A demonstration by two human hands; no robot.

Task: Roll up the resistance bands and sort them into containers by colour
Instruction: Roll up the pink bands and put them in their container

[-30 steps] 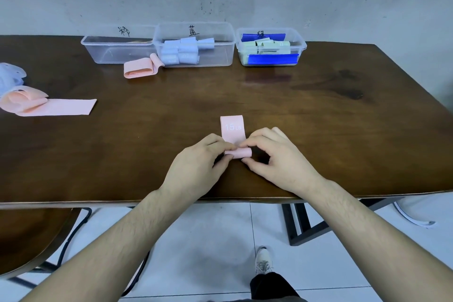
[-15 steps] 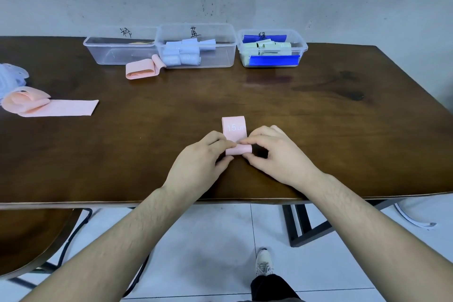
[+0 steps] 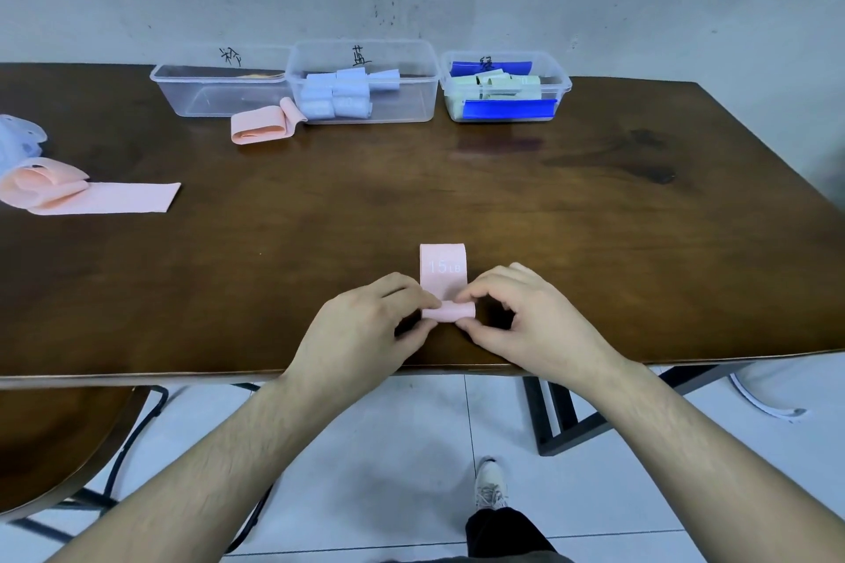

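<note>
A pink resistance band marked "15 LB" lies near the table's front edge, its near end wound into a small roll. My left hand pinches the roll's left end and my right hand pinches its right end. Three clear containers stand at the back: the left container looks nearly bare, the middle container holds pale blue rolls, the right container holds pale green rolls and blue bands. A loosely rolled pink band lies in front of the left container.
More pink bands lie unrolled at the table's left edge, beside a pale blue band. A round wooden stool stands under the table's left front. The brown table ends just behind my wrists.
The roll has grown slightly and moved away from me along the band; the flat part beyond it is shorter. Both hands keep their hold.
</note>
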